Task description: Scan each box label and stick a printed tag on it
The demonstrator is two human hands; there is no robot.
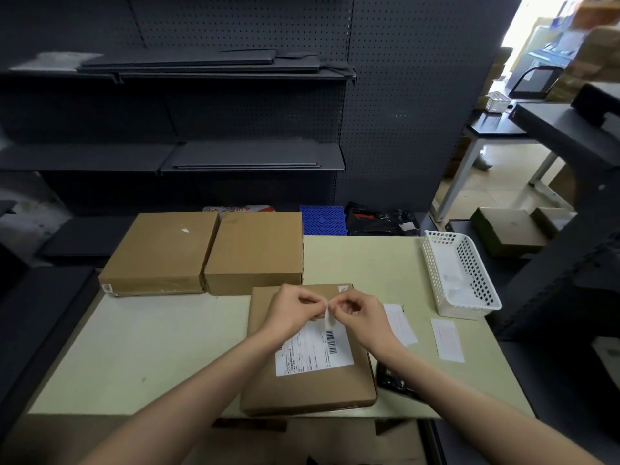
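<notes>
With both hands, left hand (291, 308) and right hand (360, 313), I hold the small tag (328, 319) in a pinching grip, hanging long-side down just above the near box (302, 387) and its label (313, 350) on the worktop (151, 347).

A single wide-angle view comes from the person's head, looking forward and steeply down. It sits close above the near edge of the pale worktop (141, 347), so both forearms enter from the bottom corners and meet near centre frame. The worktop fills the lower half; beyond it the view faces dark pegboard shelving (201, 105), its lines bowed by the lens. A bright doorway (536, 45) shows top right.
</notes>
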